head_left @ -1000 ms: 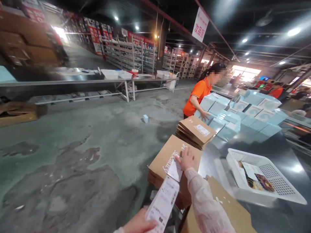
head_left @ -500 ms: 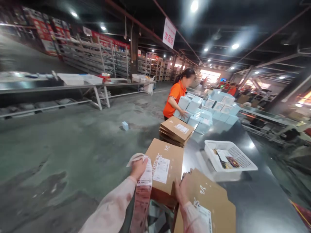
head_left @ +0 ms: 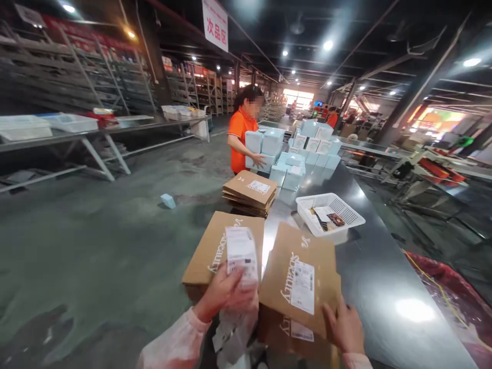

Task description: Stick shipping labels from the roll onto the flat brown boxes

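My left hand (head_left: 223, 289) is closed on a strip of printed shipping labels (head_left: 241, 251), whose upper end stands over a brown cardboard box (head_left: 207, 251) on the left stack. Below the hand the strip hangs down, blurred. My right hand (head_left: 345, 323) grips the right edge of another flat cardboard box (head_left: 279, 287), thumb on top. White lettering and a stuck-on label (head_left: 303, 287) show on that box. Under it lies a further box with a label partly covered.
Behind is a stack of flat cardboard boxes (head_left: 249, 187). A white basket (head_left: 330, 225) with printed papers stands on the metal table (head_left: 380, 287). A co-worker in orange (head_left: 240, 128) handles light-blue boxes (head_left: 292, 166). One small blue box (head_left: 168, 201) lies on the floor.
My right hand has moved from the left edge of the right-hand boxes to the right edge of the top one. My left hand has brought the labels in front of the left box. The view has turned right.
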The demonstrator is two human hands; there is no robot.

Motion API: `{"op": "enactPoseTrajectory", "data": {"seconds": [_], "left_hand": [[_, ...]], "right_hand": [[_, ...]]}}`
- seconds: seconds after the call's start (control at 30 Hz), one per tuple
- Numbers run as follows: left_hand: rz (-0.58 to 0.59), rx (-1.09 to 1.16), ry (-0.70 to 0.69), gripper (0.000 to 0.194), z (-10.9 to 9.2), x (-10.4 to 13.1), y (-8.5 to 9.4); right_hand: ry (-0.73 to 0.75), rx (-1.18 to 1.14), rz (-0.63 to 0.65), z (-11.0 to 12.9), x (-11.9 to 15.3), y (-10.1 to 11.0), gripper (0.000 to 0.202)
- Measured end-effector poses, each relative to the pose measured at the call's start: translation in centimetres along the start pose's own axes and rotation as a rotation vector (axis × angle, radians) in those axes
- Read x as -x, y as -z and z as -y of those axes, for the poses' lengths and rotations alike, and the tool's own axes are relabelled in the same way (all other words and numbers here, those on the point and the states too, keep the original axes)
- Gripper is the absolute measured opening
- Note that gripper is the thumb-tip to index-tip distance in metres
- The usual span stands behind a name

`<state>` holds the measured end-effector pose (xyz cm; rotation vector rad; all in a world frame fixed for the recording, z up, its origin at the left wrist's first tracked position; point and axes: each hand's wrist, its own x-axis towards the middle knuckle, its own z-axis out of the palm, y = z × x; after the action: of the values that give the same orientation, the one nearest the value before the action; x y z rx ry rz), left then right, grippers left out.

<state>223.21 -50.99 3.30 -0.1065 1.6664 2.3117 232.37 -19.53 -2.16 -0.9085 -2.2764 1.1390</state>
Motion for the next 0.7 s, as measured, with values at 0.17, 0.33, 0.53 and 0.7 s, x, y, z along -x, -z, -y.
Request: {"op": "enactPoseTrajectory", "data": {"seconds": [0.17,0.33,0.53,0.7], "left_hand": [[0.291,0.012,0.159,0.057,3.0,4.3,-1.0],[0.052,0.064,-0.093,0.062,3.8,4.1,-1.5],[-0.477,-0.093,-0.07,0.045,4.4,2.3,-2.0],[-0.701,-0.127,-0.104,0.053,5.3,1.0,-1.2]], "right_hand": [[0.083,-0.416,0.795,7.1,2.4,-4.7,0.063],[0.11,-0.547,1.071,11.6,5.2,-8.8,0.046],[0.336,-0.339,1.194,15.0,2.1,-11.4,0.049],[0.442,-0.195,1.173,17.7,1.9,-13.9,0.039]]}}
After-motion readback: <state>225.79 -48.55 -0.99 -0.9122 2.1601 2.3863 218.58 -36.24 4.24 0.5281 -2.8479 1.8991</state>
